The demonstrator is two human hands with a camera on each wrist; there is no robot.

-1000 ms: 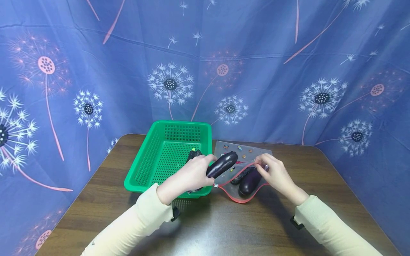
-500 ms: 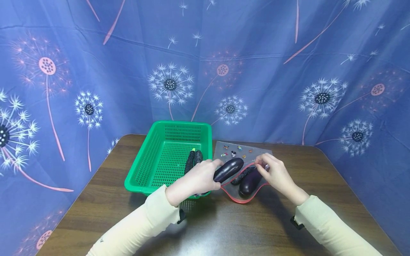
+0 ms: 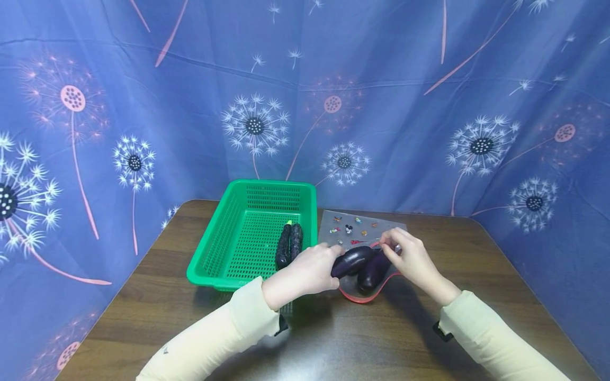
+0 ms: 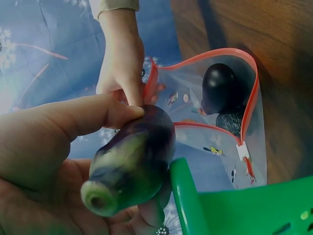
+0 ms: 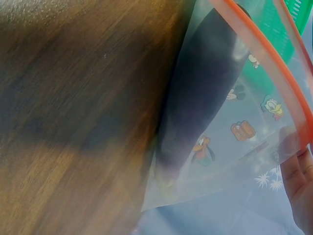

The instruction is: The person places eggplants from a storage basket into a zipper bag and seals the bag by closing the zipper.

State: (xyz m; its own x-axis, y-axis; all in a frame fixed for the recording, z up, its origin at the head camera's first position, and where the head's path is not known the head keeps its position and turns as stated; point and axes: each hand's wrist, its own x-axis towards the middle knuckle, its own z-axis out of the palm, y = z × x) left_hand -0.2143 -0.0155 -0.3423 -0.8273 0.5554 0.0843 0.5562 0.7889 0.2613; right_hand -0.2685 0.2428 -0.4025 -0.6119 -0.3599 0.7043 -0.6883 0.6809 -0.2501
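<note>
My left hand grips a glossy dark eggplant near its stem end; the greenish stem shows in the left wrist view. The eggplant's rounded end is over the mouth of a clear zip bag with a red edge and cartoon prints. My right hand pinches that red edge at the bag's right side, keeping the mouth apart. Inside the bag lie another eggplant and a dark bumpy vegetable, which the held eggplant hides in the head view.
Left of the bag stands a green perforated basket, its rim close to my left hand. Two long, dark, bumpy cucumbers lie in it, one with a yellow-green tip. A patterned blue cloth hangs behind the wooden table.
My left hand has carried the eggplant right and down, from above the basket's edge to the bag's mouth. The right hand has stayed in place on the bag's edge.
</note>
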